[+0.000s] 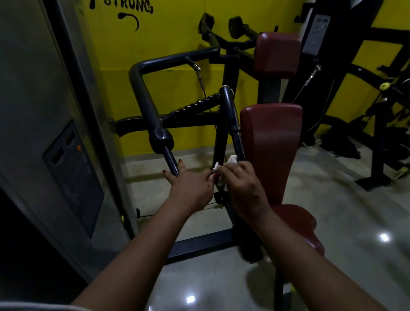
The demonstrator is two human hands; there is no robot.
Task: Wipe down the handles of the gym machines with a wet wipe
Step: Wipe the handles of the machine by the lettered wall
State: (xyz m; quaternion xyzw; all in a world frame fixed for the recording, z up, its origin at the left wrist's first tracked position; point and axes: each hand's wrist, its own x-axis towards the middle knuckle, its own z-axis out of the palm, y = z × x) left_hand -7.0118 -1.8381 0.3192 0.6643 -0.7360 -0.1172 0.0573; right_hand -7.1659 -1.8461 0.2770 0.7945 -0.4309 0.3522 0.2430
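Left hand (190, 188) touches handle (171, 158) end; right hand (244, 184) clutches wipe (231, 160) alongside.

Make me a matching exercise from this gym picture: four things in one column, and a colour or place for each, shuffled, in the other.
Column one:
1. wet wipe
2. back pad
3. wall
4. left hand

Column two:
A. yellow
B. touching the left bar
C. dark red
D. white, held in the right hand

Pairs: 1-D, 2-C, 3-A, 4-B
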